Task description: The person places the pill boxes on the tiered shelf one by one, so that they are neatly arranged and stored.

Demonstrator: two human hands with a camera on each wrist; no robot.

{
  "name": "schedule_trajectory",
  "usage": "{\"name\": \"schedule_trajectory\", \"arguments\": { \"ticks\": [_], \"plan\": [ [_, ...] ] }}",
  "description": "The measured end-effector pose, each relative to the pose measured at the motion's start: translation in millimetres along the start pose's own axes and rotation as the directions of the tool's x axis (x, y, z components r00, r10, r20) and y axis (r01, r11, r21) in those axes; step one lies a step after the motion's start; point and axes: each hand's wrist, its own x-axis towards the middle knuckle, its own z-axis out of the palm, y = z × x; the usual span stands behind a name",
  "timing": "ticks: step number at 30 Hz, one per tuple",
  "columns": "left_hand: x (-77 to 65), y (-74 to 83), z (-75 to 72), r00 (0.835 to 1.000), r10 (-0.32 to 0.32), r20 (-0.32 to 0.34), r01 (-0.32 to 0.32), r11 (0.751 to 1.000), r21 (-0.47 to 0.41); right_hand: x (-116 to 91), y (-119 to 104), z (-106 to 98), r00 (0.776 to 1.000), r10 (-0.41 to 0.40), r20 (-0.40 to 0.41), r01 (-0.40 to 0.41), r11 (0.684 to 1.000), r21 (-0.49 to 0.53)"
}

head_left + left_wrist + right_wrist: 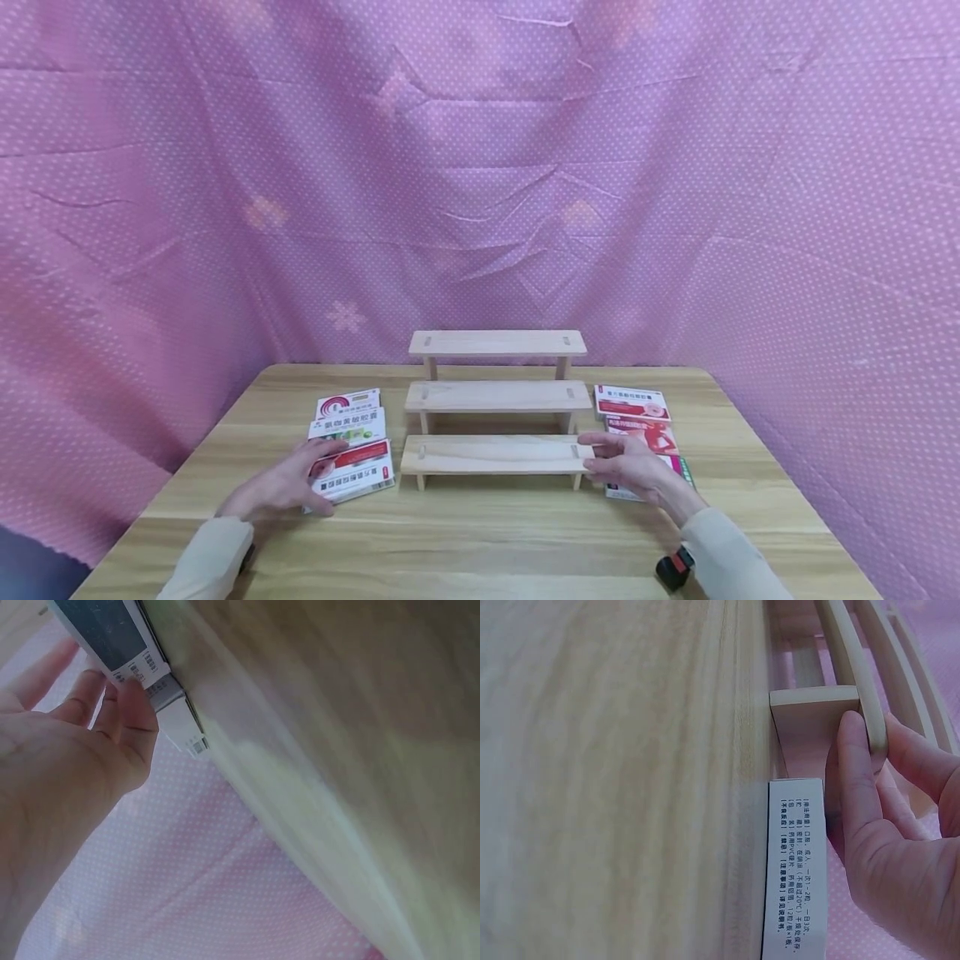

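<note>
On the left, my left hand (288,483) holds the nearest red-and-white medicine box (363,471) by its left end, fingers at the far edge and thumb at the near one. In the left wrist view, the fingertips touch the box's barcoded end (146,667). My right hand (633,467) pinches the right end of the lowest board of a three-step wooden rack (495,454). The right wrist view shows fingers on both faces of that board (877,739). Just below that hand lies a white medicine box (795,862), partly hidden by it in the head view.
Behind the left box lie a green-and-white box (352,423) and one with a red swirl (348,404). On the right are a red box (645,433) and a red-and-white box (630,402). A pink dotted cloth (480,208) hangs behind the wooden table (480,542).
</note>
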Motion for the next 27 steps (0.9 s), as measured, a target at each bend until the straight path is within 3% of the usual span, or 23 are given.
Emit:
{"name": "schedule_trajectory", "arguments": {
  "ticks": [10, 16, 27],
  "plan": [
    [3.0, 8.4, -10.6, 0.995, 0.086, -0.049, -0.083, 0.994, 0.064, 0, 1, 0, 1.000, 0.011, 0.004, -0.011, 1.000, 0.006],
    [6.0, 17.0, -21.6, 0.994, 0.075, -0.081, -0.073, 0.997, 0.030, 0, 0, -2, 1.000, 0.024, 0.008, -0.024, 1.000, 0.004],
    [13.3, 34.0, -37.4, 0.975, 0.147, -0.168, -0.138, 0.988, 0.064, 1, 2, -3, 0.999, 0.004, 0.032, -0.006, 0.999, 0.037]
  ]
}}
